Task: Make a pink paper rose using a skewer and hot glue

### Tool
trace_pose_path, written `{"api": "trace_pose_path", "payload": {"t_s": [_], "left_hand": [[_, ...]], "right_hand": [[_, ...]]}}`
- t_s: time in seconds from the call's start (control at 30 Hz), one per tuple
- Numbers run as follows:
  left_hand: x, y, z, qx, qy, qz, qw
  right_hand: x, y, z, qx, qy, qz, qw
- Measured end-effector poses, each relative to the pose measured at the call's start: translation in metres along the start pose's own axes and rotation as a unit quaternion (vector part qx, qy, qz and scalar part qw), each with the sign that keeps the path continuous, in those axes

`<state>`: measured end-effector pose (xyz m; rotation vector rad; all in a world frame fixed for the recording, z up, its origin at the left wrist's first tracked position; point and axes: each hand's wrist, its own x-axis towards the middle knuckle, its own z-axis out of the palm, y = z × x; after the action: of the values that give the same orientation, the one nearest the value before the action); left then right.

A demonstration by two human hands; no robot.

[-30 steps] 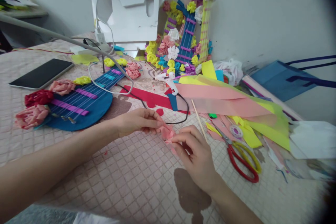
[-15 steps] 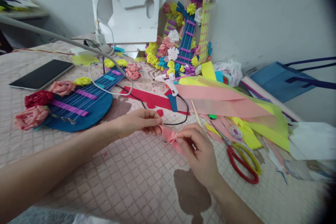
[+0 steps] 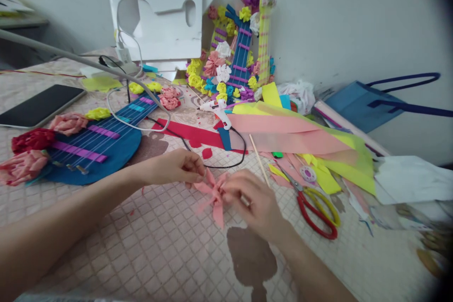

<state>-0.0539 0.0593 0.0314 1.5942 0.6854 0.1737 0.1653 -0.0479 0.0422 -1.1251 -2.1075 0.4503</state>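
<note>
Between my hands, just over the quilted tablecloth, is a pink paper flower [image 3: 216, 192] with several pointed strips spreading from its middle. My right hand [image 3: 253, 203] pinches it at its right side, thumb and fingers closed. At its upper left, my left hand [image 3: 186, 167] has curled fingers closed at the tip of one pink strip. A white glue gun [image 3: 217, 111] lies beyond the hands with its black cord looping toward me. To the left rests a blue toy guitar [image 3: 116, 151] with purple bars, strings and paper roses.
Right of my hands lie red-and-yellow scissors [image 3: 316, 210], a wooden stick [image 3: 259, 159], a tape roll [image 3: 307, 173] and pink paper strips [image 3: 300, 144]. A black tablet [image 3: 42, 104] is at far left. Decorated guitars [image 3: 240, 56] and white foam [image 3: 159, 19] stand behind, with a blue bag [image 3: 364, 104] at right.
The pink paper has opened from a narrow folded strip into a flower shape with spread points. Both hands have shifted slightly left in view, as has the whole scene.
</note>
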Motion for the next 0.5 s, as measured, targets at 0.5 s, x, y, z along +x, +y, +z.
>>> {"api": "trace_pose_path", "payload": {"t_s": [0.5], "left_hand": [[-0.003, -0.003, -0.011, 0.203, 0.029, 0.009, 0.979]], "right_hand": [[0.0, 0.097, -0.022, -0.385, 0.038, 0.25, 0.888]]}}
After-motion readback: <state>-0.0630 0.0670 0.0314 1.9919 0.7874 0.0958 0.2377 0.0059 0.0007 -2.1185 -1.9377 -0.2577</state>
